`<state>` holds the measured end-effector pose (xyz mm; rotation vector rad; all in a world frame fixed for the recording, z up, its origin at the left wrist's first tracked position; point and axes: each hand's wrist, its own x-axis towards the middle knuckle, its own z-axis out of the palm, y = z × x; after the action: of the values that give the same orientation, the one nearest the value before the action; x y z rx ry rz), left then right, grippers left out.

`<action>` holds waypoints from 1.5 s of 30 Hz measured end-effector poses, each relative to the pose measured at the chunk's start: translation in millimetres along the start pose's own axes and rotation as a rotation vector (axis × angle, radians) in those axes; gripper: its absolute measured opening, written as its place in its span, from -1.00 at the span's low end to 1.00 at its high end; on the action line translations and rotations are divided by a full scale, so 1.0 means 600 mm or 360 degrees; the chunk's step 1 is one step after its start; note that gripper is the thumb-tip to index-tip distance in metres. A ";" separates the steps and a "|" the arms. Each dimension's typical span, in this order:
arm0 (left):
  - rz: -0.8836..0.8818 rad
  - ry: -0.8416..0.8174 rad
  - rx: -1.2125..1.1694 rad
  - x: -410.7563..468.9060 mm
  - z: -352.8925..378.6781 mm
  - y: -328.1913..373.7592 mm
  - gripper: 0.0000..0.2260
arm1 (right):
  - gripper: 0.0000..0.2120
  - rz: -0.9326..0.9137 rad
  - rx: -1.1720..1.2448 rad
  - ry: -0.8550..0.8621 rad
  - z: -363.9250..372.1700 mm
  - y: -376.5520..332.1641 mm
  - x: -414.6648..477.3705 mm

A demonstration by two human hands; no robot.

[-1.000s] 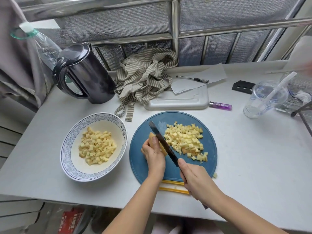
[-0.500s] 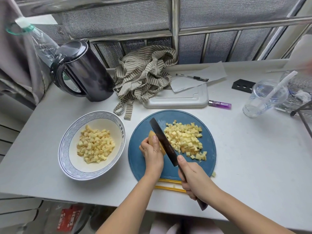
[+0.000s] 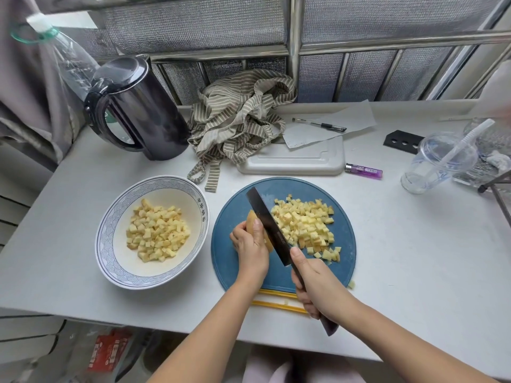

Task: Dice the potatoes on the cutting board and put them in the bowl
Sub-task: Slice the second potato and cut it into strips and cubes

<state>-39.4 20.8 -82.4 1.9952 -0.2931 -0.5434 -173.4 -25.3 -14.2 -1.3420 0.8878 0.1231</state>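
A white bowl (image 3: pixel 105 244) with a blue patterned rim is sitting at the left of the grey bench (image 3: pixel 414 244), holding a heap of pale yellow potato cubes (image 3: pixel 157 233). Just beside it, a round blue cutting board (image 3: pixel 229 272) is lying flat. On the board, the left hand (image 3: pixel 250 250) is curling its fingers over an uncut potato piece (image 3: pixel 251 219), tan on the outside, pinning it down. A dark cleaver (image 3: pixel 268 225) is standing edge-down against that piece, next to the fingertips. Right of the blade, a loose pile of small, roughly even diced potato (image 3: pixel 304 225) is spreading over the board. The right hand (image 3: pixel 318 288) is wrapping tightly around the cleaver's handle at the board's near edge.
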 end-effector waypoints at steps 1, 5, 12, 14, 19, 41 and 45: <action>-0.0005 -0.0007 -0.0003 0.000 -0.001 -0.001 -0.53 | -0.45 0.0007 0.0006 0.0000 0.001 0.000 0.000; -0.0022 0.0005 -0.0022 0.002 -0.005 -0.003 -0.57 | -0.46 0.0015 -0.0018 0.0003 0.005 -0.003 0.006; 0.0000 0.0016 -0.0041 -0.002 -0.004 0.000 -0.52 | -0.47 0.0011 -0.0028 0.0022 0.014 -0.013 0.021; 0.0014 -0.0010 0.0001 -0.001 -0.006 -0.003 -0.58 | -0.46 0.0013 -0.0032 0.0060 0.021 -0.015 0.031; 0.0019 0.0020 -0.0057 0.000 -0.009 -0.003 -0.55 | -0.44 -0.0020 -0.0137 0.0140 0.038 -0.019 0.053; 0.0034 0.0019 0.0047 0.005 -0.015 -0.003 -0.58 | -0.40 0.0091 -0.0223 0.0288 0.086 0.019 0.001; 0.0025 0.0012 0.0066 0.007 -0.016 0.004 -0.65 | -0.38 0.0122 -0.0272 0.0346 0.091 0.012 0.007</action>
<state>-30.9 25.3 -77.8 2.0333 -0.3172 -0.5235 -148.2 23.0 -24.6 -1.4999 1.1329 0.1159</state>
